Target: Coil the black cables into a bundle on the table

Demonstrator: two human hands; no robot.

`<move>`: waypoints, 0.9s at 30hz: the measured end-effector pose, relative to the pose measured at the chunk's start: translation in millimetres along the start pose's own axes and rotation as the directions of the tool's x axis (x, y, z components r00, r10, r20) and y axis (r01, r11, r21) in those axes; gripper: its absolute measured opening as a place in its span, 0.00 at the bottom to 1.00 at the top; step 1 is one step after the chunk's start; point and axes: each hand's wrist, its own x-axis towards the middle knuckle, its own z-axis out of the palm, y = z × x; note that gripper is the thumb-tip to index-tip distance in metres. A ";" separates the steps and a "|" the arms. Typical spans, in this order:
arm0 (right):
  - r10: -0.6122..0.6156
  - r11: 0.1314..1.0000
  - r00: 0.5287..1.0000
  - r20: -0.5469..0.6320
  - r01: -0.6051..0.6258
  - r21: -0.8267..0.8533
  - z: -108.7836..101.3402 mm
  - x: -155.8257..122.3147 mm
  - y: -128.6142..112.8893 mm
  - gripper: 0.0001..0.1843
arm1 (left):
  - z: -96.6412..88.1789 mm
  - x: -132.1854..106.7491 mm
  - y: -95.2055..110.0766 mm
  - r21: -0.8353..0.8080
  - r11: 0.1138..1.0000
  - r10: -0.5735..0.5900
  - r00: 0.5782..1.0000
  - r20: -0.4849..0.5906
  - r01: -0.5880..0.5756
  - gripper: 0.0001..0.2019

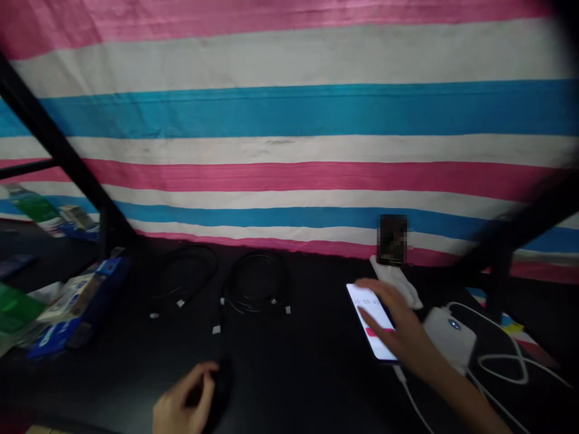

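A smartphone with a lit white screen, large digits and a red bar is at the right, a white cable plugged into its lower end. My right hand reaches over its right side, fingers apart, one of them across the screen above the red bar. My left hand rests low on the black table with fingers curled together. A dark patch lies beside its fingertips; whether it is an object or shadow I cannot tell. Farther back are two coiled black cables, a larger one and a thinner one.
A white power bank with a looped white cable is at the right. Behind the phone a small dark pixelated object stands near white tissue. Blue boxes and a green bottle are left. Black frame bars flank the striped sheet.
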 end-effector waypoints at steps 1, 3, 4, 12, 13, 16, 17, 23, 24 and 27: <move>-0.045 0.999 0.995 0.086 0.042 0.028 7.7 -10.1 -14.7 0.15 | -10.6 14.8 -6.2 0.068 0.997 -0.022 0.997 -0.074 0.027 0.13; -0.040 0.996 0.959 0.280 0.014 0.092 25.0 -28.0 -36.4 0.13 | -31.0 49.4 -18.2 0.196 0.976 -0.053 0.979 -0.196 0.092 0.16; 0.000 0.993 0.931 0.364 -0.044 0.113 33.9 -35.3 -44.4 0.13 | -39.0 67.4 -24.5 0.251 0.966 -0.006 0.979 -0.204 0.058 0.17; 0.210 0.921 0.796 0.568 -0.356 0.158 74.1 -63.7 -80.5 0.22 | -43.6 147.3 -77.0 0.386 0.918 0.074 0.995 0.064 -0.093 0.18; 0.227 0.914 0.805 0.548 -0.371 0.167 75.9 -65.6 -82.9 0.22 | -43.9 151.0 -80.5 0.370 0.923 0.082 0.993 0.080 -0.106 0.17; 0.266 0.895 0.841 0.471 -0.397 0.204 81.1 -70.6 -89.7 0.22 | -48.3 164.4 -84.9 0.294 0.946 0.108 0.987 0.119 -0.139 0.19; 0.279 0.890 0.850 0.447 -0.403 0.211 82.8 -71.7 -92.2 0.22 | -49.5 169.9 -84.8 0.256 0.956 0.107 0.982 0.153 -0.144 0.20; 0.355 0.884 0.876 0.327 -0.428 0.188 91.7 -74.7 -108.3 0.23 | -34.1 199.2 -80.6 0.224 0.959 0.059 0.899 0.434 -0.172 0.25; 0.361 0.885 0.878 0.314 -0.429 0.184 92.8 -75.8 -110.3 0.23 | -29.2 202.0 -81.0 0.228 0.960 0.050 0.900 0.434 -0.164 0.24; 0.370 0.884 0.882 0.291 -0.431 0.181 94.9 -81.0 -115.0 0.23 | -18.8 207.7 -83.0 0.224 0.967 0.020 0.914 0.404 -0.120 0.23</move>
